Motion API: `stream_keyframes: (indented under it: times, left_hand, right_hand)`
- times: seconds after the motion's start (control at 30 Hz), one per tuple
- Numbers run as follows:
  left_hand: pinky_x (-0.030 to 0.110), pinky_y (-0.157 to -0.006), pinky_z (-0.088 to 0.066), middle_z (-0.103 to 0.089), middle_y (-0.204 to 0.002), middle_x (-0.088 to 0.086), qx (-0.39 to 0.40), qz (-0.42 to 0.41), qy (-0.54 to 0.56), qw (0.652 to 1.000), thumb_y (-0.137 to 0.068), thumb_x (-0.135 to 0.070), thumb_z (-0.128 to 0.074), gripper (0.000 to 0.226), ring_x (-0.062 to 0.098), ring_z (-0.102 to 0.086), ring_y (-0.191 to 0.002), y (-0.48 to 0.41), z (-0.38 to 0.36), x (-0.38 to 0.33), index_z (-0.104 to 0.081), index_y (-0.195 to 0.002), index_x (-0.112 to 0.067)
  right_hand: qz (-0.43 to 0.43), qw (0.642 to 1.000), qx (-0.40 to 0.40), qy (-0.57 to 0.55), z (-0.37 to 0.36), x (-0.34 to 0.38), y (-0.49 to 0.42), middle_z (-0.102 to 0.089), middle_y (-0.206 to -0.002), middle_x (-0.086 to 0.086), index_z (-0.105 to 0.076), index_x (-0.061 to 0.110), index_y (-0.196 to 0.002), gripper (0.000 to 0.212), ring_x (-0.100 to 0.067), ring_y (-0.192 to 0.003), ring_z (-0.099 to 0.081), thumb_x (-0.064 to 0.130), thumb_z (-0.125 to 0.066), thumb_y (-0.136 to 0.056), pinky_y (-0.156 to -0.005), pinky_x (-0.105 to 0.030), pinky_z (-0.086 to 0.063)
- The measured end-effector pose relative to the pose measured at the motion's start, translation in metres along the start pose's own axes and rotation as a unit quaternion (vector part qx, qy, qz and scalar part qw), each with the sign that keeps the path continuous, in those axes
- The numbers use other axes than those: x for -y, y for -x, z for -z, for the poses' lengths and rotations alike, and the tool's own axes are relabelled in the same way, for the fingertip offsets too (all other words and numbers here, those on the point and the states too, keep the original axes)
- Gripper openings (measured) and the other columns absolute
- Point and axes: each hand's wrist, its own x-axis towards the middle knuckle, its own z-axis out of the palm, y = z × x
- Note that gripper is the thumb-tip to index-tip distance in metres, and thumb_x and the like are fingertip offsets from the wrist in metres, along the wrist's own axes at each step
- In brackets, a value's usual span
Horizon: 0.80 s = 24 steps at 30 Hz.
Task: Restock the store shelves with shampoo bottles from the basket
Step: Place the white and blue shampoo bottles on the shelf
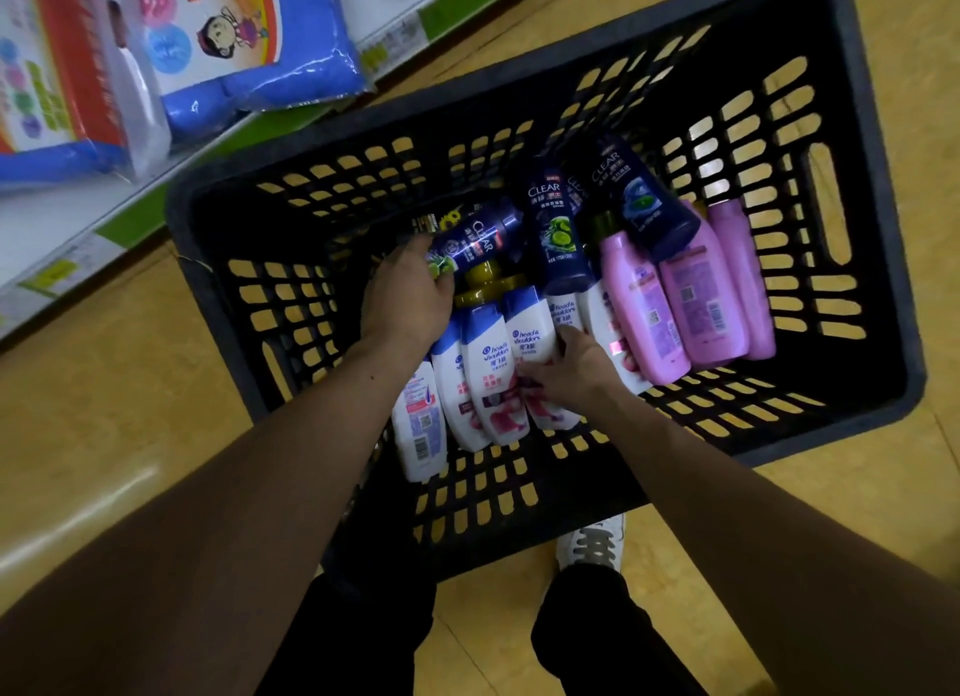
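Left grip (408, 300) is curled around a dark blue bottle (475, 238); right grip (569, 365) rests loosely closed on a white bottle (535, 352) in the basket (883, 290). I judge these bottles stiff, slick, moderately heavy; grasp mid-body.

Single head-worn wide-angle view, looking steeply down from above, close over a black basket (545, 139) on the floor (130, 383), shelf edge (130, 217) at far left, own shoe (592, 539) at near edge.
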Motion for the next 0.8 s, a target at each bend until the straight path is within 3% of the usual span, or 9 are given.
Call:
stream_keyframes:
  times: [0.17,0.27,0.4,0.47,0.53,0.6,0.67,0.73,0.8]
  left_hand:
    - [0.038,-0.092,-0.051,-0.056,-0.126,0.01,-0.021,0.004,0.038,0.999,-0.097,-0.02,-0.059,0.034,0.027,-0.059,-0.112,0.037,-0.006,0.0,-0.058,-0.129,-0.009]
    - [0.03,-0.082,-0.049,-0.055,-0.127,0.006,0.04,0.066,0.067,0.995,-0.099,-0.021,-0.058,0.035,0.023,-0.059,-0.112,0.066,-0.023,0.003,-0.054,-0.132,-0.009]
    - [0.024,-0.074,-0.049,-0.064,-0.124,0.004,0.1,0.172,0.139,0.97,-0.1,-0.021,-0.057,0.031,0.018,-0.063,-0.103,0.094,-0.046,0.007,-0.053,-0.129,-0.011]
    - [0.022,-0.069,-0.049,-0.066,-0.121,0.001,0.106,0.194,0.169,0.961,-0.1,-0.023,-0.056,0.029,0.012,-0.062,-0.093,0.099,-0.053,0.005,-0.054,-0.127,-0.014]
    - [0.03,-0.072,-0.056,-0.07,-0.115,0.0,0.105,0.209,0.187,0.954,-0.099,-0.024,-0.057,0.025,0.009,-0.064,-0.085,0.098,-0.06,0.001,-0.059,-0.123,-0.016]
    - [0.018,-0.057,-0.055,-0.072,-0.108,0.0,0.112,0.215,0.188,0.952,-0.098,-0.02,-0.058,0.019,0.004,-0.062,-0.075,0.096,-0.066,-0.007,-0.063,-0.116,-0.016]
    - [0.01,-0.047,-0.043,-0.068,-0.106,-0.004,0.118,0.213,0.15,0.958,-0.094,-0.018,-0.063,0.022,0.003,-0.059,-0.074,0.093,-0.069,-0.013,-0.062,-0.116,-0.016]
    - [0.019,-0.063,-0.042,-0.066,-0.113,0.001,0.108,0.213,0.099,0.966,-0.089,-0.016,-0.068,0.033,0.017,-0.064,-0.093,0.09,-0.075,-0.017,-0.058,-0.121,-0.014]
    - [0.031,-0.073,-0.046,-0.065,-0.119,0.006,0.099,0.208,0.077,0.97,-0.085,-0.018,-0.074,0.043,0.026,-0.063,-0.109,0.089,-0.083,-0.023,-0.056,-0.122,-0.011]
  right_hand:
    - [0.002,1.0,0.0,-0.005,-0.001,0.003,0.004,-0.069,-0.117,-0.007,-0.054,0.011,-0.129,0.049,-0.023,-0.102,-0.068,0.022,-0.077,-0.087,-0.087,-0.04,-0.059]
    - [-0.006,0.999,0.0,-0.035,0.002,0.004,0.007,-0.07,-0.114,-0.007,-0.054,0.009,-0.126,0.044,-0.025,-0.099,-0.069,0.018,-0.075,-0.088,-0.085,-0.039,-0.059]
    - [0.009,0.988,0.062,-0.144,0.015,0.004,0.02,-0.071,-0.1,-0.009,-0.055,0.005,-0.118,0.032,-0.02,-0.082,-0.071,0.01,-0.071,-0.09,-0.064,-0.028,-0.061]
    - [0.026,0.978,0.084,-0.188,0.021,0.002,0.025,-0.073,-0.105,-0.011,-0.057,0.008,-0.122,0.036,-0.024,-0.091,-0.074,0.013,-0.072,-0.09,-0.076,-0.037,-0.063]
    - [0.034,0.965,0.107,-0.238,0.029,0.002,0.029,-0.073,-0.112,-0.012,-0.058,0.01,-0.126,0.039,-0.026,-0.098,-0.074,0.015,-0.073,-0.09,-0.081,-0.04,-0.062]
    - [0.038,0.952,0.116,-0.28,0.037,0.003,0.033,-0.073,-0.115,-0.012,-0.058,0.01,-0.129,0.04,-0.026,-0.099,-0.073,0.013,-0.071,-0.091,-0.078,-0.036,-0.061]
    - [0.035,0.947,0.104,-0.303,0.043,0.003,0.035,-0.073,-0.114,-0.011,-0.06,0.011,-0.127,0.038,-0.03,-0.104,-0.072,0.013,-0.07,-0.091,-0.087,-0.045,-0.059]
    - [0.042,0.941,0.096,-0.323,0.052,0.002,0.037,-0.073,-0.116,-0.012,-0.062,0.012,-0.125,0.037,-0.035,-0.109,-0.069,0.014,-0.071,-0.09,-0.095,-0.052,-0.055]
    - [0.05,0.934,0.101,-0.338,0.062,0.002,0.04,-0.072,-0.118,-0.014,-0.062,0.011,-0.126,0.036,-0.036,-0.11,-0.068,0.013,-0.07,-0.09,-0.094,-0.052,-0.055]
